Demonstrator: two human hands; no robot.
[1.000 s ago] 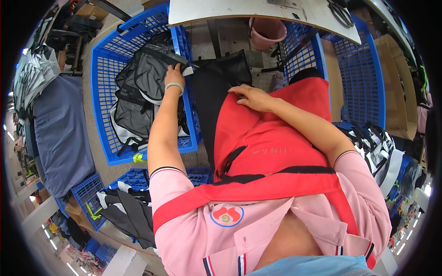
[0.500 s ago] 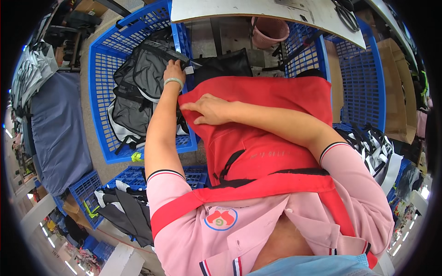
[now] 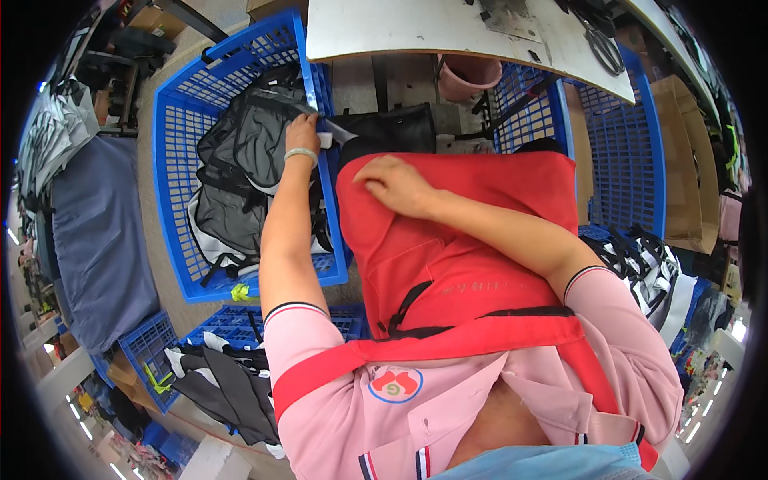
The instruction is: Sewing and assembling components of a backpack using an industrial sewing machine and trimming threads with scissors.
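Note:
My left hand [image 3: 302, 136], with a bracelet at the wrist, is at the right rim of a blue plastic crate [image 3: 172, 200]. Its fingers are bent around the edge of a black mesh fabric piece [image 3: 268, 140] that lies on a pile of similar dark pieces with white parts. Beside the fingers a small white tag [image 3: 325, 140] shows. My right hand [image 3: 396, 186] is over the red apron [image 3: 472, 192] on my lap, loosely bent and holding nothing. Its fingertips are partly hidden.
A white table [image 3: 448, 32] with scissors [image 3: 604, 48] spans the front. Beneath it are a pink bin [image 3: 470, 78] and a black bag-like piece [image 3: 392, 128]. Blue crates [image 3: 620, 144] and cardboard [image 3: 684, 160] stand right. Dark cut pieces [image 3: 224, 384] lie at lower left, near a covered grey-blue stack [image 3: 104, 232].
My right hand has drawn back to the right across the apron, its fingers more bent. My left hand remains at the mesh piece near the crate rim. The whole view has shifted slightly.

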